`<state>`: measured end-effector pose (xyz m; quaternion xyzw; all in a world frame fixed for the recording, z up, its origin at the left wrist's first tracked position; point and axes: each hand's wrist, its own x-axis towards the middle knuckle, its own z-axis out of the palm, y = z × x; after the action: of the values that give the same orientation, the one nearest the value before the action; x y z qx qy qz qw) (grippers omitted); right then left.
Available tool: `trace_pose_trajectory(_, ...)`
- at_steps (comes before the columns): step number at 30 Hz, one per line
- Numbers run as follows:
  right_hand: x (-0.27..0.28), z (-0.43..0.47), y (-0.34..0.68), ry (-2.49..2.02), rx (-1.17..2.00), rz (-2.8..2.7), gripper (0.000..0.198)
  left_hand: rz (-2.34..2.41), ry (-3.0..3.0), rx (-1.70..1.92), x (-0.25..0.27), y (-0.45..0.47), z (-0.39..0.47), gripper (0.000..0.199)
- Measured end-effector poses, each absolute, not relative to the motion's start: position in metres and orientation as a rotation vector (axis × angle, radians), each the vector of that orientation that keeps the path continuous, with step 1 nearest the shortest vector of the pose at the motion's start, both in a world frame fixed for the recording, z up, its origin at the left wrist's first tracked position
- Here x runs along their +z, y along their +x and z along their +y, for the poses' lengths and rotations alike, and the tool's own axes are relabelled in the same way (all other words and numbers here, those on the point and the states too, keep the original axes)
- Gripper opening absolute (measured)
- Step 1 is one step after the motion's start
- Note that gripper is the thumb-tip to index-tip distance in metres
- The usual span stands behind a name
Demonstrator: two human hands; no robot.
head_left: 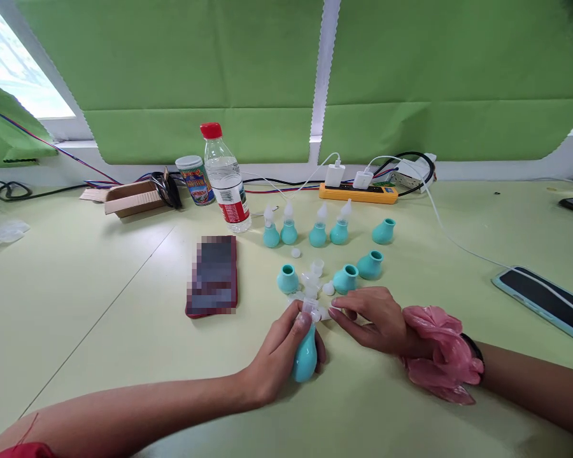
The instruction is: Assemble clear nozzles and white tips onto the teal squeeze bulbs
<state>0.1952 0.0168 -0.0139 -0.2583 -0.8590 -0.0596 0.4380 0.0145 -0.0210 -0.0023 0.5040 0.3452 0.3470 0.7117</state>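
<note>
My left hand is wrapped round a teal rubber squeeze bulb with a clear plastic collar at its top. Just to the right, my right hand pinches a small whitish plastic piece close to that collar; its exact shape is partly hidden by the fingers. Beyond my hands lie loose clear plastic parts and a white round cap. Open-necked teal bulbs stand or lean around them. Farther back is a row of bulbs fitted with clear pointed nozzles.
A phone lies left of the parts. Behind it stand a water bottle and a printed can, near an open cardboard box. An orange power strip holds white chargers. Another phone lies at right under a cable.
</note>
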Motion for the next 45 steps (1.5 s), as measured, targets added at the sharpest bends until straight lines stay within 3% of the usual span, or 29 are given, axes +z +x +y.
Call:
trace_pose_trajectory(5, -0.013, 0.011, 0.193, -0.533, -0.167, -2.181, 0.03, 0.749, 1.137, 0.746, -0.002, 0.015, -0.021, 0.027)
trace_pose_trajectory(12, -0.011, 0.009, 0.186, -0.558, 0.047, -2.06, 0.008, 0.752, 1.116, 0.721, -0.001, 0.016, -0.022, 0.031)
trace_pose_trajectory(19, -0.01, -0.001, 0.176, -0.547, 0.337, -1.91, 0.019, 0.788, 1.151, 0.752, -0.001, 0.018, -0.026, 0.029)
trace_pose_trajectory(35, -0.007, 0.003, 0.175, -0.549, 0.482, -1.853, 0.017, 0.809, 1.188, 0.793, 0.0, 0.017, -0.026, 0.031)
trace_pose_trajectory(41, -0.001, 0.009, 0.183, -0.498, 0.345, -2.017, 0.012, 0.821, 1.194, 0.777, -0.001, 0.017, -0.025, 0.028)
trace_pose_trajectory(45, 0.005, 0.014, 0.188, -0.436, 0.086, -2.182, 0.008, 0.855, 1.238, 0.776, -0.002, 0.017, -0.024, 0.028)
